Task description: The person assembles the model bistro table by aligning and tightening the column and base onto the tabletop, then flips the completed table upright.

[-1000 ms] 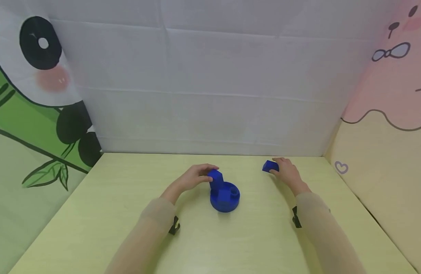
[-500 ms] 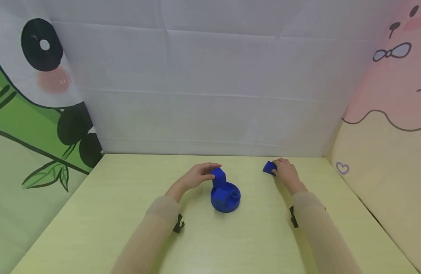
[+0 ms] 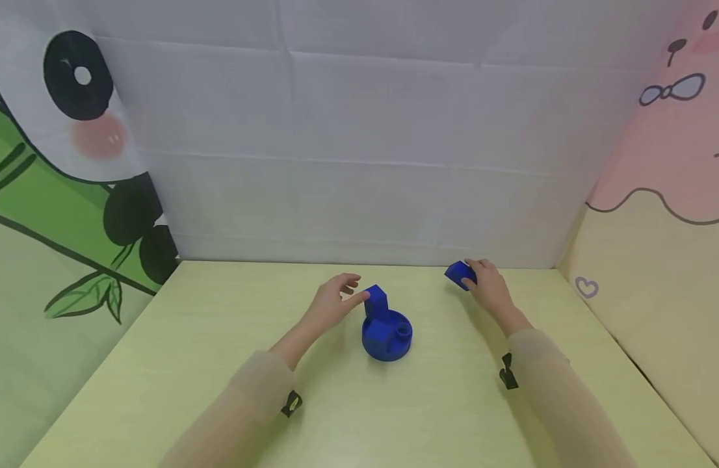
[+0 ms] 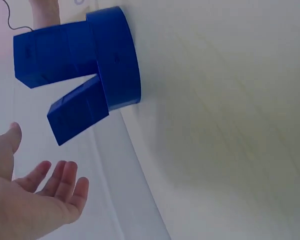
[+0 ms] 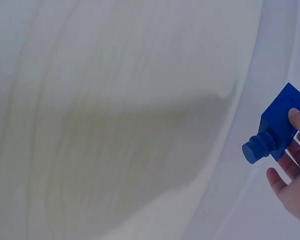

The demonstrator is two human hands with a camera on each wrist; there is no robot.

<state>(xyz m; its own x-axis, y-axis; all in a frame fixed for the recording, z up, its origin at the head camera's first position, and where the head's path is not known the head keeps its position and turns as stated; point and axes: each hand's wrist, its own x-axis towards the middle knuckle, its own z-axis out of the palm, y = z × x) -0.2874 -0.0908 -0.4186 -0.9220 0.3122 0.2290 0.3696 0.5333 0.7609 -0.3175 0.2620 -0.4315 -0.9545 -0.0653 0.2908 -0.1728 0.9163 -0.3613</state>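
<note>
A round blue base [image 3: 389,352] with a raised rim stands mid-table in the head view. Two blue blocks rise from it, a farther one [image 3: 376,302] and a nearer one [image 3: 378,333]; a round socket [image 3: 403,331] shows at the base's right side. Just left of the farther block is my left hand [image 3: 330,304], fingers spread and loosely bent, holding nothing. The left wrist view shows a gap between that hand [image 4: 40,195] and the blocks. Farther right, my right hand [image 3: 493,294] pinches a blue block [image 3: 459,275] that has a ribbed round peg [image 5: 257,148] at one end.
The pale yellow table [image 3: 430,416] ends at a white cloth backdrop [image 3: 359,143]. Printed cartoon panels flank it: a green one [image 3: 38,182] on the left and a pink and cream one [image 3: 658,169] on the right.
My left hand has let go of the farther block and drawn back left, its fingers opening. My right hand has raised its block slightly and tilted it. The base has barely moved.
</note>
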